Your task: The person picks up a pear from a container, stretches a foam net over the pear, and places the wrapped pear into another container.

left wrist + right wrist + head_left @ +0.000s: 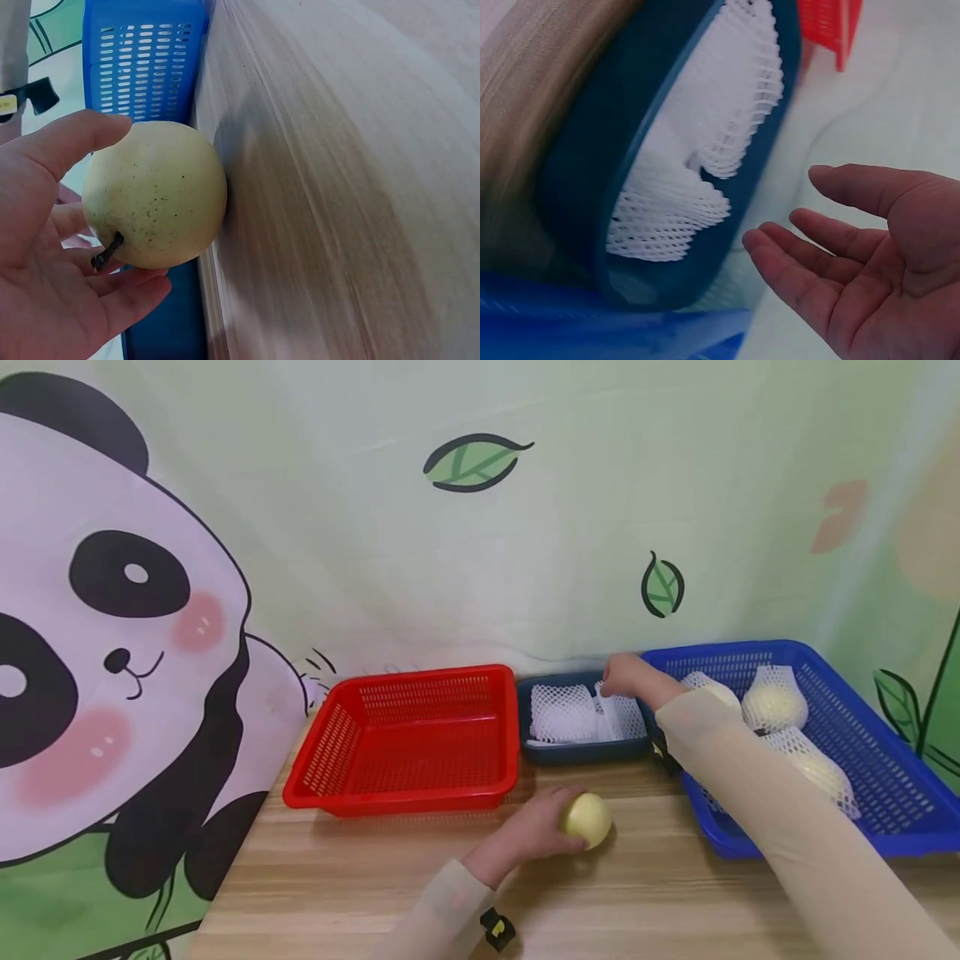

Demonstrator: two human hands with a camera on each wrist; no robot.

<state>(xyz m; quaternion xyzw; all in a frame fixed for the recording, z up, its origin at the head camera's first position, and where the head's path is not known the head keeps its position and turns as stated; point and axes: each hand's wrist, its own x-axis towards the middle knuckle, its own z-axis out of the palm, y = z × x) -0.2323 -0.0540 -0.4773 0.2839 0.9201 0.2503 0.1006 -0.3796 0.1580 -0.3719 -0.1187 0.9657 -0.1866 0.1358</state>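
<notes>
My left hand (542, 824) holds a round pale-yellow pear (587, 821) just over the wooden table. In the left wrist view, the thumb and fingers (139, 304) curve round the speckled pear (156, 196), whose dark stem points toward the palm. My right hand (632, 678) hovers over the back right of a small dark-blue tray (581, 752). White foam net sleeves (562, 713) lie inside that tray. Close up in the right wrist view, the right hand (862, 270) is beside the foam sleeves (660, 202), fingers apart and nothing between them.
A red basket (420, 806) stands left of the tray. On the right, a blue basket (892, 760) contains several pears in foam nets, such as one netted pear (776, 703). My right forearm crosses over the blue basket. Behind everything hangs a printed panda cloth (360, 543).
</notes>
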